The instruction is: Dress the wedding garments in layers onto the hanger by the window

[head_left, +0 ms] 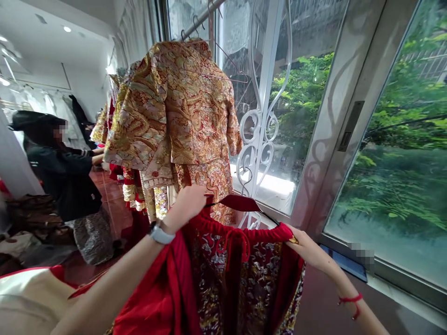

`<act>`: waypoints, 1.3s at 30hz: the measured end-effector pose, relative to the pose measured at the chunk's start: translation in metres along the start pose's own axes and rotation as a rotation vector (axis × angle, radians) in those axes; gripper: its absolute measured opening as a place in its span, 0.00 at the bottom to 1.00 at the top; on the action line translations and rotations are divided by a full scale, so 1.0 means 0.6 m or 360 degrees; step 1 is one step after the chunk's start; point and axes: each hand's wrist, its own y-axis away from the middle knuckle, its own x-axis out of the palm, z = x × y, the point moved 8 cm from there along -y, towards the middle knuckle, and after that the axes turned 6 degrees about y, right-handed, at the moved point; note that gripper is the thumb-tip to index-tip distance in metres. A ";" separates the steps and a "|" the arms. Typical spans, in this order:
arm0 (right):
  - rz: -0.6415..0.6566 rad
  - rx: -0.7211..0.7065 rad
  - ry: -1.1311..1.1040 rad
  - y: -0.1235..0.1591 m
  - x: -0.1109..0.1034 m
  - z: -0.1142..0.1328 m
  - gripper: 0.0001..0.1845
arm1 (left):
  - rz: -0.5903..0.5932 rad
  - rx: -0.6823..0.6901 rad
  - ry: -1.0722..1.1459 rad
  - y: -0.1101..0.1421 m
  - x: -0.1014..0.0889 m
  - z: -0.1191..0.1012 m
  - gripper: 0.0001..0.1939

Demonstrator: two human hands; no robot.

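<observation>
A red skirt [209, 274] with silver and gold embroidery hangs in front of me, its gathered red waistband tied in a bow of red cord [239, 244]. My left hand [190, 204] is closed at the waistband's left end, its fingertips partly hidden. At the other end, my right hand [305, 246] pinches the waistband near its corner. Between my hands, a dark hanger [267, 215] with a thin metal hook spans the waist opening. A dark red panel [240, 203] shows behind the front edge.
Gold brocade jackets [199, 107] hang from a rail [204, 17] just beyond the skirt. A tablet-like device [344, 263] lies on the window sill at right. A person in dark clothes [66, 172] reaches toward garments at left. Pale fabric [31, 298] lies at lower left.
</observation>
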 end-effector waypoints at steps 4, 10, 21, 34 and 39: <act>-0.0193 0.0081 0.0056 0.020 0.018 0.002 0.10 | -0.0102 -0.0079 -0.0002 0.067 0.008 -0.070 0.22; -0.0339 0.0146 0.0044 0.036 0.031 0.005 0.14 | -0.0494 -0.0321 0.0365 0.106 0.044 -0.068 0.23; -0.0481 0.0249 0.0174 0.036 0.042 -0.003 0.20 | -0.0492 -0.0331 0.0982 0.150 0.220 -0.039 0.29; -0.0502 0.0199 0.0072 0.028 0.054 0.018 0.16 | -0.0756 -0.0095 0.1099 0.002 0.098 0.118 0.35; -0.0203 0.0096 -0.0274 0.036 0.056 0.039 0.21 | 0.0034 0.0247 0.1193 -0.110 0.145 0.127 0.33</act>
